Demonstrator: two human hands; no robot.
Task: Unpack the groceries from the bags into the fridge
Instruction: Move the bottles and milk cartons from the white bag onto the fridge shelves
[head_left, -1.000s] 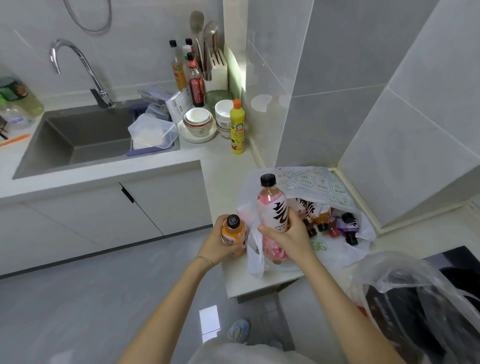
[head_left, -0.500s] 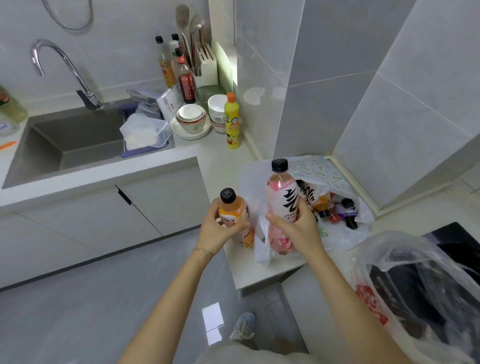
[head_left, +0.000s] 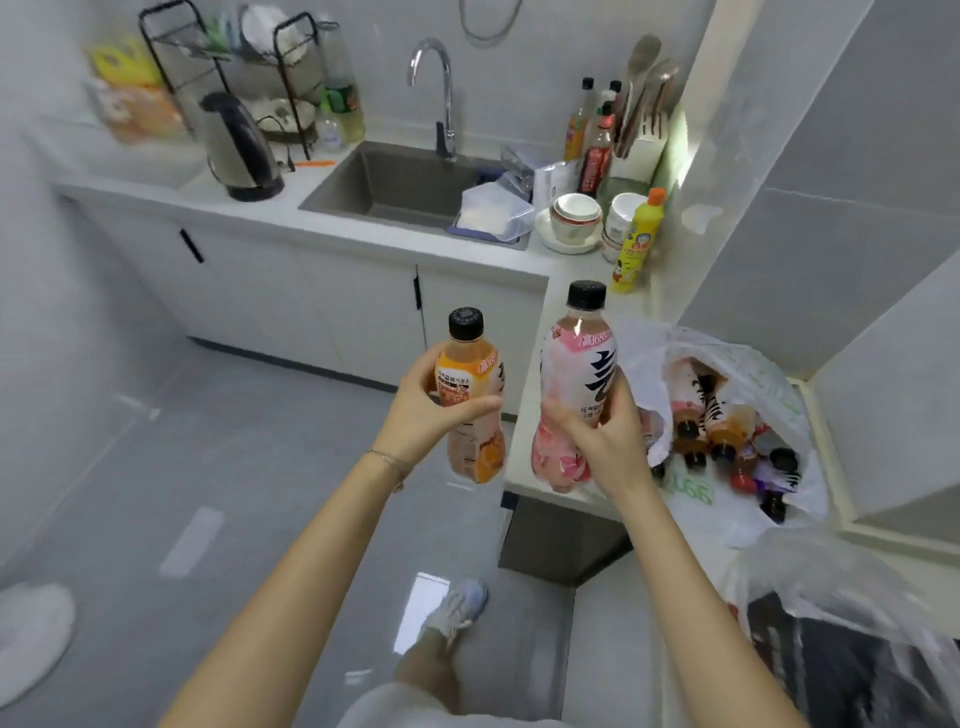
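Left hand (head_left: 421, 410), fingers wrapped round a small orange-labelled plastic bottle with black cap (head_left: 470, 395), upright over the floor. Right hand (head_left: 605, 441) grips a taller pink-labelled bottle (head_left: 571, 384), upright at the white bench (head_left: 561, 322) edge. Right: open white plastic bag (head_left: 737, 395) of bottles.

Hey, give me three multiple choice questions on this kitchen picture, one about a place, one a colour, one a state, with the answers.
1. The kettle stands: A left of the sink; B inside it; C on the floor.
2. The cap on the pink bottle is: A white; B red; C black.
3. The white bag on the counter is: A tied shut; B open, bottles inside; C empty.
Answers: A, it stands on the counter beside the basin; C, a black cap tops the bottle in the right hand; B, its mouth gapes over several bottles.
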